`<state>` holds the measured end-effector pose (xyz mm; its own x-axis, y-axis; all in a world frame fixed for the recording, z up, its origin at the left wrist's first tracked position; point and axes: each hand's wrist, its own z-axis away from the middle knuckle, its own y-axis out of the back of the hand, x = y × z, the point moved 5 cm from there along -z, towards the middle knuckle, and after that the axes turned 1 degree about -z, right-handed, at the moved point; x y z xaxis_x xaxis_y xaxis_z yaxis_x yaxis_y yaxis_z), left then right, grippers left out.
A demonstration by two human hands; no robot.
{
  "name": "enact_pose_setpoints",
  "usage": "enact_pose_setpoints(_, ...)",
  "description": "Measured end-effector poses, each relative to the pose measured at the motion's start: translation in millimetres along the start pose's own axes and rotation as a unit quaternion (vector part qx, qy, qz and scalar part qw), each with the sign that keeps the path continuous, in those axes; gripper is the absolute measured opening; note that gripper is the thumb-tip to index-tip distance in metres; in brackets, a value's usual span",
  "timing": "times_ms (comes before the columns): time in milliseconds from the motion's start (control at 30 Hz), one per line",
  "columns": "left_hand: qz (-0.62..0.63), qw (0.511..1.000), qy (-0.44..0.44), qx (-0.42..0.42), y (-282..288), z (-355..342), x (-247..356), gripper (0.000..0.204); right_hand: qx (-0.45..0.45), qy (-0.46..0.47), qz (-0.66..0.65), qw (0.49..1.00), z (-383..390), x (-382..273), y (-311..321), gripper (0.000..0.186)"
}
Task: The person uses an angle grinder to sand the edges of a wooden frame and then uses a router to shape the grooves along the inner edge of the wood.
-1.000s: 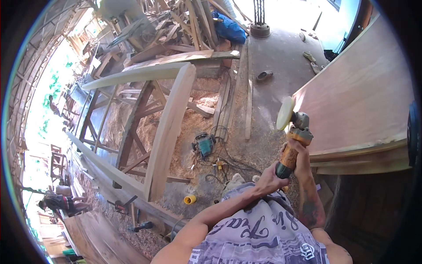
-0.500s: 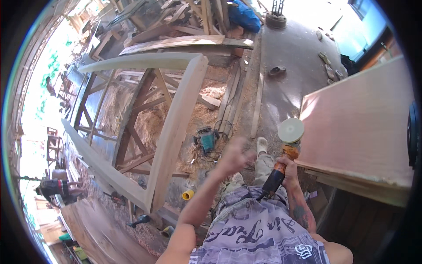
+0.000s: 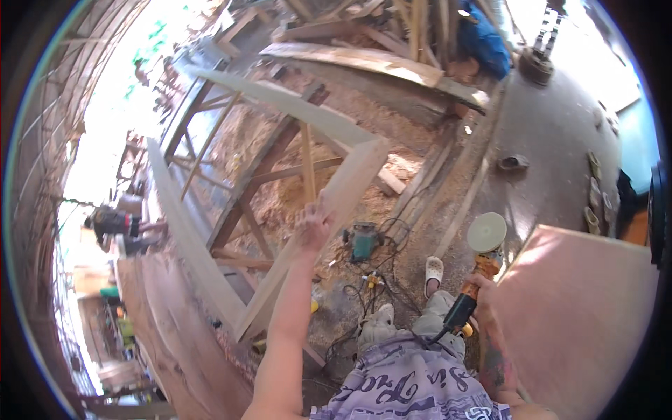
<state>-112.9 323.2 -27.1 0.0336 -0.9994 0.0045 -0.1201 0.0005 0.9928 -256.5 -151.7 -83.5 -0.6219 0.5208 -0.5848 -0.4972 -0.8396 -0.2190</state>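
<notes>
My right hand [image 3: 481, 294] is wrapped round an angle grinder [image 3: 460, 313] with an orange head and dark body. Its pale round sanding disc [image 3: 487, 232] points up and away from me. To the left, my left hand [image 3: 315, 225] rests on the near rail of a large pale wooden frame [image 3: 350, 175], fingers spread on the wood and nothing held. The frame lies on dark wooden trestles [image 3: 262, 171]. Whether the disc is spinning I cannot tell.
A teal power tool [image 3: 363, 241] and tangled cords lie on the sawdust-covered floor. A broad wooden panel [image 3: 574, 301] stands at my right, a wide plank [image 3: 168, 315] at lower left. Timber [image 3: 357, 63] is piled at the back. Another person [image 3: 115, 222] works at far left.
My left hand has moved forward and left from mid-air onto the frame's rail. The view has swung left; my right hand still grips the grinder.
</notes>
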Motion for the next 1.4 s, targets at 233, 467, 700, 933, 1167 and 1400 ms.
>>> enact_pose_setpoints(233, 0.066, 0.994, 0.065, 0.065, 10.1, 7.3, -0.1, 0.082, -0.012, -0.002, 0.071, 0.997, -42.2, -22.2, -27.2, 0.009)
enact_pose_setpoints(467, -0.007, 0.977, 0.127, 0.169, 9.8, 51.8, 62.1, 0.064, -0.061, 0.028, 0.118, 0.991, -12.2, 1.7, -23.8, 0.009)
enact_pose_setpoints(700, 0.353, 0.910, 0.077, -0.204, -100.3, 314.6, 171.8, 0.035, -0.106, 0.050, 0.166, 0.979, 40.9, 68.2, -13.7, 0.020)
enact_pose_setpoints(933, 0.682, 0.694, 0.200, -0.120, -6.0, 574.6, 156.4, 0.057, -0.255, 0.037, 0.241, 0.936, 207.2, 206.8, -81.4, 0.019)
enact_pose_setpoints(1167, 0.818, 0.483, 0.309, 0.041, 122.2, 680.5, 89.7, 0.055, -0.475, -0.049, 0.433, 0.765, 365.8, 383.1, -120.8, 0.017)
enact_pose_setpoints(1400, 0.774, 0.440, 0.393, 0.230, 128.0, 786.4, 41.7, 0.043, -0.593, -0.053, 0.557, 0.579, 473.3, 505.5, -129.9, 0.016)
